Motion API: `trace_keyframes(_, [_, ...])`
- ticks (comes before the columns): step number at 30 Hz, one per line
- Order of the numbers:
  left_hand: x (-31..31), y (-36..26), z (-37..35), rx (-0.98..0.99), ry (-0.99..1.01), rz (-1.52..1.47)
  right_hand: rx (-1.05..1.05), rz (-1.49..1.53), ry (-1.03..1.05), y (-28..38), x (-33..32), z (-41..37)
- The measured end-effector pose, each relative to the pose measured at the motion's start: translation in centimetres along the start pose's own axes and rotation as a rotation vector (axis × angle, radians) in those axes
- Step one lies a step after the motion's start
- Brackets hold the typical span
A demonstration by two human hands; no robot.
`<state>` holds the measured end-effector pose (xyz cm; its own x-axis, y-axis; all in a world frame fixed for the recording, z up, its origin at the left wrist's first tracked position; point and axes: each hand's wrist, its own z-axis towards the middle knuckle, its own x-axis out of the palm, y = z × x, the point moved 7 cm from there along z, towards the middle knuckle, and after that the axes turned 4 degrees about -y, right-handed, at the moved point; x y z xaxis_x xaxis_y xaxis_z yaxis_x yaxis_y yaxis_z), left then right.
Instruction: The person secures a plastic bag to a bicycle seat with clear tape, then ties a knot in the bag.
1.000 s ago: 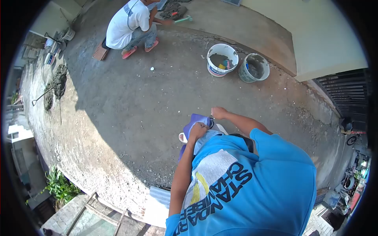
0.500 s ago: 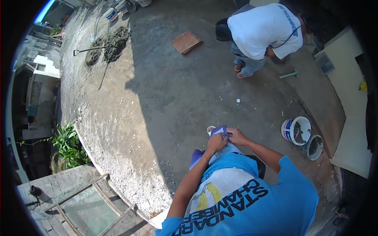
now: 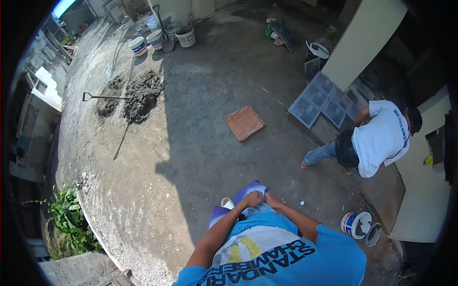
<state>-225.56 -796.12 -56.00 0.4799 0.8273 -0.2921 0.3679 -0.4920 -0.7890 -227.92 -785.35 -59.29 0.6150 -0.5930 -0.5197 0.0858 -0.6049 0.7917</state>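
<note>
My left hand (image 3: 253,198) is closed, fingers curled, in front of my waist. Beside it, nearly touching, my right hand (image 3: 273,200) is closed too. Whatever lies between the fingers is too small or hidden to make out. Both hands rest over pale cloth (image 3: 260,209) at my lap, near the purple and white legwear (image 3: 249,188). A blue printed shirt (image 3: 281,248) covers my body below them.
A co-worker in a white shirt (image 3: 381,138) bends at the right, near grey patterned tiles (image 3: 312,97). Orange tiles (image 3: 244,122) lie ahead. A shovel (image 3: 107,97) sticks in a mortar heap (image 3: 143,95). Buckets (image 3: 352,225) stand to the right.
My view has tilted up, showing more of the far floor and the grey tiles. The co-worker has moved right and turned. My hands remain together at my waist.
</note>
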Motion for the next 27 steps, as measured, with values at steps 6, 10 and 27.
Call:
trace_keyframes(6, [-23.2,0.7,5.6,0.091,-0.100,0.183,-0.123,-0.015,0.482,8.8,4.9,23.5])
trace_keyframes(10, [-38.7,5.2,13.4,0.061,-0.089,0.236,-0.256,0.070,0.332,15.2,9.4,43.4])
trace_keyframes(27, [-100.6,14.8,45.7,0.077,-0.091,0.212,0.080,-0.154,0.373,25.1,3.4,96.1])
